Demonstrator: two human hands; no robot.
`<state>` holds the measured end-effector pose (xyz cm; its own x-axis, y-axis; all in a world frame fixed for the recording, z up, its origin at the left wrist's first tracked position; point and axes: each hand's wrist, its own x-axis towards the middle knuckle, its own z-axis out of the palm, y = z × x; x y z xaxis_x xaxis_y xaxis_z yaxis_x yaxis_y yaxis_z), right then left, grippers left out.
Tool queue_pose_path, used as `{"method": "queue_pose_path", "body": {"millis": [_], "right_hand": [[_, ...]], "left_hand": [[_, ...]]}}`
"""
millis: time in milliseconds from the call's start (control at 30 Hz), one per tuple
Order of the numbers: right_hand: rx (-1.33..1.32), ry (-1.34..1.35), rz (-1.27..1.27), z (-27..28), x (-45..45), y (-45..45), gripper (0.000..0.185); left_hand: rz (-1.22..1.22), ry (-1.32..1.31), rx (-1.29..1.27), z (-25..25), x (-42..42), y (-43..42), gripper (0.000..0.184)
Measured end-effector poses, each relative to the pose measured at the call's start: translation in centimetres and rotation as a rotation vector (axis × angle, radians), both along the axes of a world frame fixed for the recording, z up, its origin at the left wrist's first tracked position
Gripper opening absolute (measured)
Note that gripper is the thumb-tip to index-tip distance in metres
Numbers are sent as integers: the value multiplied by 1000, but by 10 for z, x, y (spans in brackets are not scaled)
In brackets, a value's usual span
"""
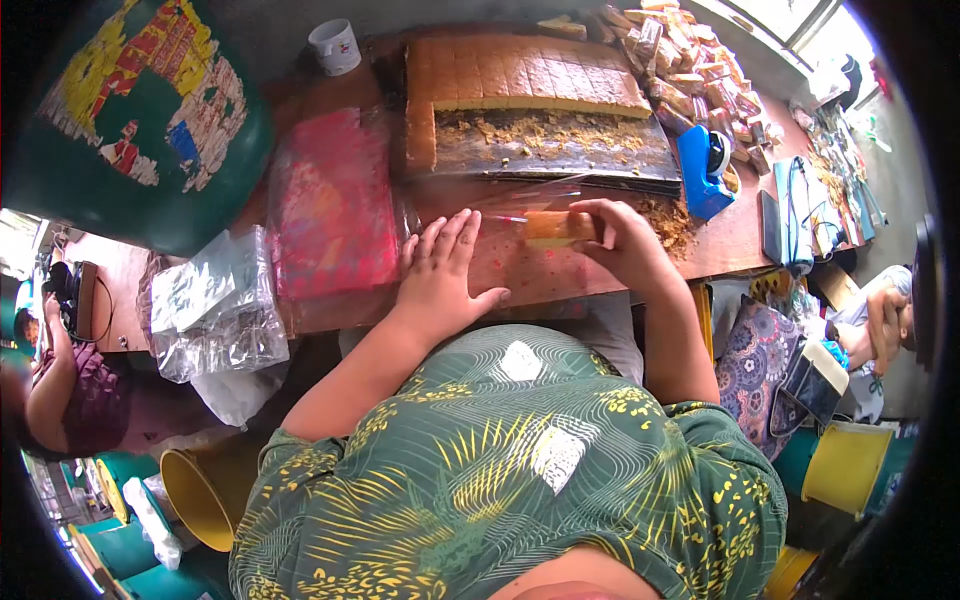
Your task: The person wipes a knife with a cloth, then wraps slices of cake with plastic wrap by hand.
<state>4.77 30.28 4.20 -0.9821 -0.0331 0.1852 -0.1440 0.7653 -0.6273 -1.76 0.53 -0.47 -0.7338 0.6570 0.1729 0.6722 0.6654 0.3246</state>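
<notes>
My right hand (628, 240) pinches one end of a slice of sponge cake (548, 226), brown on top and pale yellow below, at the table's front. My left hand (440, 268) lies flat with fingers stretched out, beside the pink-red plastic-covered sheet (330, 205). Between the hands, clear plastic with a thin printed strip shows near the slice; its outline is hard to make out. Behind them stands a dark tray (560, 160) holding a sheet of cake (530, 70) cut into pieces, its front part bare apart from crumbs.
A blue tape dispenser (704, 175) stands right of the tray, near loose crumbs (668, 225). Wrapped cake slices (690, 75) are heaped at the back right. A white mug (335, 47), green drum (130, 120) and clear plastic bags (220, 305) are left. Other people sit at both sides.
</notes>
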Motion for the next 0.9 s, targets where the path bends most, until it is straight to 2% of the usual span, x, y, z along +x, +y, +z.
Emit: {"method": "queue_pose_path", "body": {"millis": [67, 167, 200, 433, 533, 667, 767, 900], "right_hand": [[25, -90, -116, 16, 3, 6, 54], [159, -18, -104, 11, -7, 16, 54], [149, 102, -55, 0, -14, 17, 54], [-195, 112, -83, -9, -28, -22, 57], [-184, 76, 11, -20, -24, -15, 57], [-149, -29, -7, -17, -12, -24, 54], [0, 38, 22, -39, -22, -21, 53], [-10, 64, 56, -40, -23, -21, 56]], "left_hand": [[-1, -6, -13, -1, -1, -1, 112], [-8, -9, -23, -2, -2, 1, 114], [-11, -2, -28, -3, -3, 0, 115], [27, -37, -38, -4, -1, 1, 123], [7, -43, -8, -5, -2, -1, 123], [5, -31, 9, -3, -1, 0, 123], [-15, -17, 27, -6, -3, 0, 122], [-12, -15, 21, -6, -3, 0, 121]]}}
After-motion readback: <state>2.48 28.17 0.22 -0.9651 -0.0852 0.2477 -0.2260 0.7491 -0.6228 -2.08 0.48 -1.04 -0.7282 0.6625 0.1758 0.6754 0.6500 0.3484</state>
